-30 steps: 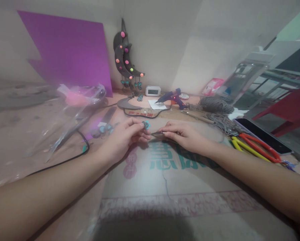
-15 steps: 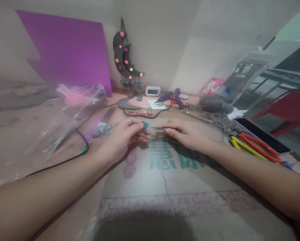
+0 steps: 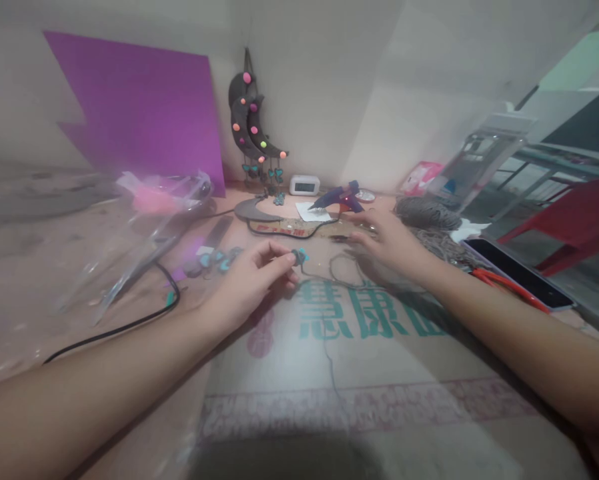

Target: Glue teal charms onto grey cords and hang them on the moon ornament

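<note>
Pinched between the thumb and fingers of my left hand (image 3: 269, 267) is a small grey-and-teal charm (image 3: 300, 256). A thin grey cord (image 3: 324, 275) trails from it in a loop to the right. My right hand (image 3: 387, 237) is farther back, near the glue gun (image 3: 340, 196). Its thumb and forefinger are loosely around a small pointed tool (image 3: 338, 238), whose dark tip points left; blur hides its exact kind. The glue gun rests on white paper (image 3: 313, 212) with a small red light showing.
A grey crescent (image 3: 259, 209) and a white clock (image 3: 304, 185) are near the wall. Crescents with pompoms (image 3: 252, 123) hang there. Grey yarn (image 3: 427, 212), a phone (image 3: 519, 273) and red-handled pliers (image 3: 512, 290) lie right. Heart charms (image 3: 214, 260), a black cable (image 3: 129, 330) and plastic wrapping (image 3: 154, 200) are left.
My right hand has moved back and right, away from the charm toward the glue gun, with the pointed tool. My left hand has shifted slightly right, still pinching the charm.
</note>
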A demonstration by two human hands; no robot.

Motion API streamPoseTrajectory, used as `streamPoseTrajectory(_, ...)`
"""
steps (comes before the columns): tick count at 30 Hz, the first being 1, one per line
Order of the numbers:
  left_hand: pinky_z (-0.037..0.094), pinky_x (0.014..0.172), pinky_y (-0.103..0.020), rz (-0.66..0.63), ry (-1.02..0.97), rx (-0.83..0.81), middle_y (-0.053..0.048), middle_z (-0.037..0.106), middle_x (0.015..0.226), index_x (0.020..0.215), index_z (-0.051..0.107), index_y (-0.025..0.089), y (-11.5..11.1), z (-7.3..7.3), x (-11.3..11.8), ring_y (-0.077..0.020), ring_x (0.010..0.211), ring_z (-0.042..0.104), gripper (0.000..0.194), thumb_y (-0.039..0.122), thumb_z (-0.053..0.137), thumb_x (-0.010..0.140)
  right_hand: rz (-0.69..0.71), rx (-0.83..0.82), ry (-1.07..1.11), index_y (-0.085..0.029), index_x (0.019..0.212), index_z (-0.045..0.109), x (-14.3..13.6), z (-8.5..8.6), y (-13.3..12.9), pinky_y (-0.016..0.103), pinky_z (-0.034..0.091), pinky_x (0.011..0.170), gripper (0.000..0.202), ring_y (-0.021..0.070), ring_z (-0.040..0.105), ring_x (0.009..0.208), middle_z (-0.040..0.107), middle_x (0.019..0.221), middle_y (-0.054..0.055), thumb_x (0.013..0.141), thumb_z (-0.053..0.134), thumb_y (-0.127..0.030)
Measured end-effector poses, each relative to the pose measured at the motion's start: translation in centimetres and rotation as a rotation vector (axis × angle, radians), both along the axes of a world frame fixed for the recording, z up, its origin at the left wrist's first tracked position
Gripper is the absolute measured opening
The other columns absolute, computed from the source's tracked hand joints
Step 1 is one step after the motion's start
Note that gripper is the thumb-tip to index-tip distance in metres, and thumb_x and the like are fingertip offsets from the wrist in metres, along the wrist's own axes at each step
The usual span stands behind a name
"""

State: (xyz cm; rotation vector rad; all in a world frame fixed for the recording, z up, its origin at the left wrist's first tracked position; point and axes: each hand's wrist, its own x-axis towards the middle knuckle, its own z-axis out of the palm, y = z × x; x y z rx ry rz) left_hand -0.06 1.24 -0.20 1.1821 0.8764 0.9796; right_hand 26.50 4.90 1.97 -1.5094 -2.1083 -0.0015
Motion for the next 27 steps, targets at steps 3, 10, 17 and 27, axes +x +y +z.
streamPoseTrajectory(3, 0.043, 0.055, -0.019, 0.034, 0.099, 0.116, 0.004, 0.06, 0.064, 0.082, 0.054, 0.017, -0.4, 0.3, 0.0, -0.0075, 0.054, 0.054, 0.02, 0.033, 0.066, 0.083, 0.09, -0.084, 0.274, -0.018, 0.105, 0.062, -3.1, 0.7, -2.6, 0.038, 0.051, 0.081, 0.024, 0.022, 0.064, 0.089, 0.069, 0.107, 0.009, 0.085, 0.062, -0.031)
streamPoseTrajectory(10, 0.043, 0.059, -0.025, 0.14, 0.313, 0.415, 0.002, 0.061, 0.072, 0.08, 0.059, 0.018, -1.2, 0.7, 0.0, -0.0101, 0.059, 0.053, 0.013, 0.029, 0.06, 0.086, 0.279, -0.72, 0.804, -0.025, 0.087, 0.036, -8.7, -0.2, -7.1, 0.019, 0.033, 0.04, 0.039, 0.0053, 0.044, 0.046, 0.058, 0.073, -0.008, 0.075, 0.072, -0.031)
streamPoseTrajectory(17, 0.045, 0.067, -0.028, 0.14, 0.427, 0.5, 0.0, 0.063, 0.079, 0.082, 0.059, 0.018, -1.4, 0.7, -0.1, -0.0136, 0.071, 0.058, 0.01, 0.026, 0.058, 0.087, 0.286, -0.402, 0.711, -0.022, 0.098, 0.05, -7.7, -1.5, -6.2, 0.023, 0.043, 0.054, 0.025, 0.0087, 0.052, 0.061, 0.054, 0.075, -0.005, 0.081, 0.067, -0.021)
streamPoseTrajectory(27, 0.045, 0.068, -0.028, 0.09, 0.461, 0.543, 0.001, 0.063, 0.076, 0.082, 0.059, 0.018, -1.1, 0.2, 0.0, -0.0142, 0.072, 0.059, 0.01, 0.026, 0.056, 0.087, 0.356, 0.144, 0.199, -0.016, 0.086, 0.067, -6.6, -0.6, -6.3, 0.025, 0.045, 0.065, 0.009, 0.012, 0.059, 0.068, 0.066, 0.074, 0.002, 0.091, 0.06, -0.02)
